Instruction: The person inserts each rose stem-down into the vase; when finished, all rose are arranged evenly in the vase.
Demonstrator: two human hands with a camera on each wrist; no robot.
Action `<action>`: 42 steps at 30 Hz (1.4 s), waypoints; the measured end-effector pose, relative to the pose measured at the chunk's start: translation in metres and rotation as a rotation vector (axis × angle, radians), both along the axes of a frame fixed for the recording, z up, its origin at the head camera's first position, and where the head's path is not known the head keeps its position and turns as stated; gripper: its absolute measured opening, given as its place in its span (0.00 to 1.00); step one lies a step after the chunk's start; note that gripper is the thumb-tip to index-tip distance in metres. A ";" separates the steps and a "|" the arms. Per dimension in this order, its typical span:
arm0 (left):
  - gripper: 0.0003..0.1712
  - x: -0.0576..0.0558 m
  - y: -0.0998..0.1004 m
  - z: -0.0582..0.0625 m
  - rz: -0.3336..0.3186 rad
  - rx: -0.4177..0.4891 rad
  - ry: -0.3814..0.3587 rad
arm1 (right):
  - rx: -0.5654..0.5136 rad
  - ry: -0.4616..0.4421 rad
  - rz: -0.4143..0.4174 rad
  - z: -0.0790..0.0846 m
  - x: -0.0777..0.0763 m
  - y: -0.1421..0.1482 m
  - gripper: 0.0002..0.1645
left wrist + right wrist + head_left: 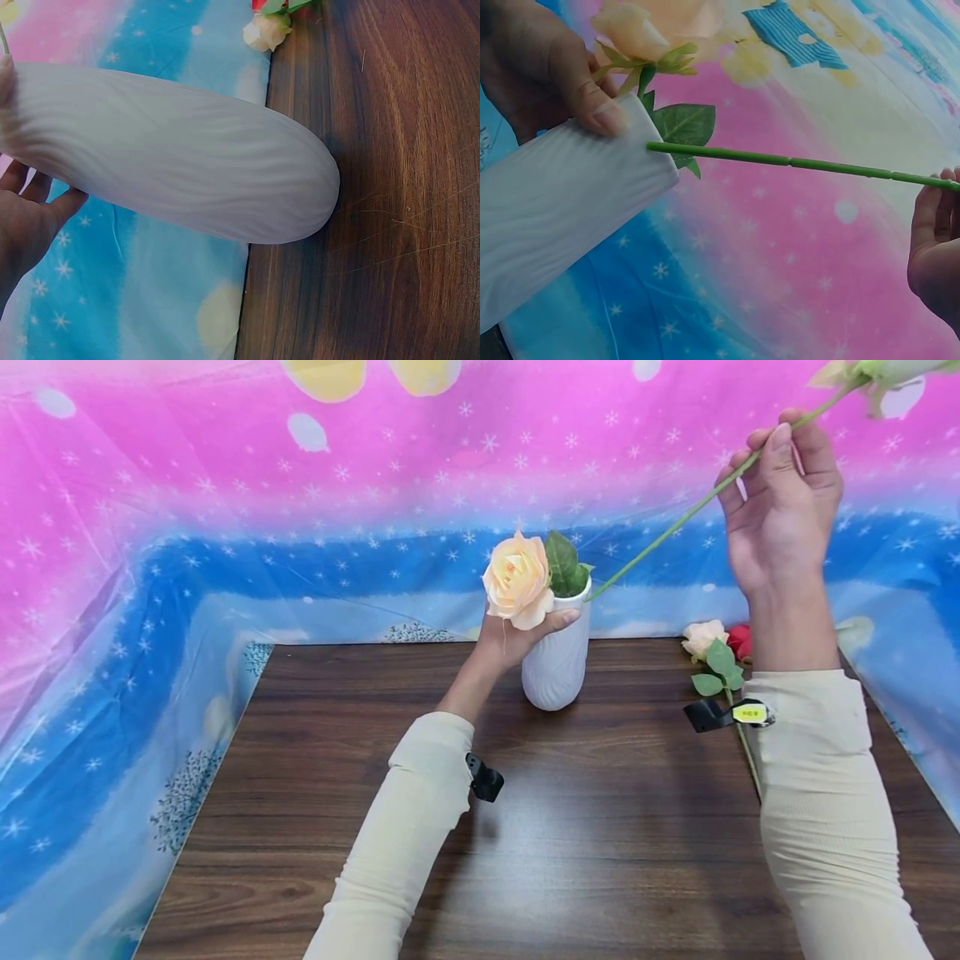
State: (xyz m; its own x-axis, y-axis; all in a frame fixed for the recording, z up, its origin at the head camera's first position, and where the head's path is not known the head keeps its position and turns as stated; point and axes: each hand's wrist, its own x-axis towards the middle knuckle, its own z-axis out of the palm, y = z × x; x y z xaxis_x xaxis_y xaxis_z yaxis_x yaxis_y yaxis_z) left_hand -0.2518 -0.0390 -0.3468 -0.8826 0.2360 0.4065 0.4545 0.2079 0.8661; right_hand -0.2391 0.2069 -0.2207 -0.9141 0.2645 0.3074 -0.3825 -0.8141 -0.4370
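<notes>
1 vase [557, 668], 2 hands [786, 518], 4 flowers [517, 575]

Those cream sleeves [408, 827] fit close, ending in turned-back cuffs [806, 710]. A black bracket [487, 781] juts from each; the right carries a yellow label [748, 714], its dark marks perhaps lettering.

Right hand [783, 514] high at upper right, your thumb and fingertips pinching, right arm [832, 810] stretching up from lower right! Your left hand [512, 639] grips near centre, fingers apparently curled, though partly hidden.
</notes>
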 end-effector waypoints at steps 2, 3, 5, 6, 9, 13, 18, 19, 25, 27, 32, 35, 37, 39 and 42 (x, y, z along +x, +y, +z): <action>0.53 0.001 0.000 0.000 0.005 -0.005 0.002 | -0.003 -0.001 -0.012 0.002 0.000 0.000 0.08; 0.54 0.001 -0.001 0.001 0.007 -0.009 0.005 | -0.005 0.003 -0.014 0.003 0.000 0.000 0.09; 0.55 0.002 -0.001 0.002 0.013 -0.016 0.009 | -0.004 0.011 -0.016 0.005 0.000 0.000 0.10; 0.57 0.003 -0.001 0.003 0.014 -0.012 0.002 | 0.013 0.026 -0.029 0.005 0.001 0.000 0.10; 0.63 0.008 -0.001 0.008 -0.001 0.005 -0.022 | 0.042 0.045 -0.050 0.006 0.002 -0.001 0.12; 0.62 0.020 -0.001 0.021 -0.011 0.015 -0.058 | 0.041 0.045 -0.056 0.009 0.001 -0.004 0.11; 0.64 0.021 -0.002 0.024 -0.022 0.001 -0.063 | 0.061 0.041 -0.041 0.009 0.002 -0.008 0.10; 0.65 0.019 -0.002 0.021 -0.026 -0.002 -0.059 | 0.074 0.045 -0.042 0.008 0.002 -0.009 0.10; 0.59 0.005 -0.001 0.004 0.004 -0.021 -0.020 | 0.220 0.098 -0.067 0.001 0.003 -0.017 0.08; 0.55 0.006 -0.001 0.004 0.009 -0.013 -0.022 | 0.253 0.113 -0.062 -0.002 0.003 -0.019 0.08; 0.55 0.019 -0.002 0.019 -0.009 0.014 -0.043 | 0.292 0.117 -0.042 -0.007 0.002 -0.023 0.08; 0.53 0.027 -0.003 0.028 -0.016 0.023 -0.045 | 0.334 0.125 -0.061 -0.010 0.002 -0.026 0.08; 0.54 0.029 -0.003 0.029 -0.015 0.027 -0.043 | 0.335 0.124 -0.056 -0.012 0.002 -0.027 0.07; 0.55 0.026 -0.003 0.025 -0.011 0.029 -0.036 | 0.386 0.133 -0.108 -0.014 0.001 -0.029 0.07; 0.54 0.015 -0.001 0.013 0.006 0.025 -0.015 | 0.426 0.135 -0.162 -0.016 0.001 -0.033 0.06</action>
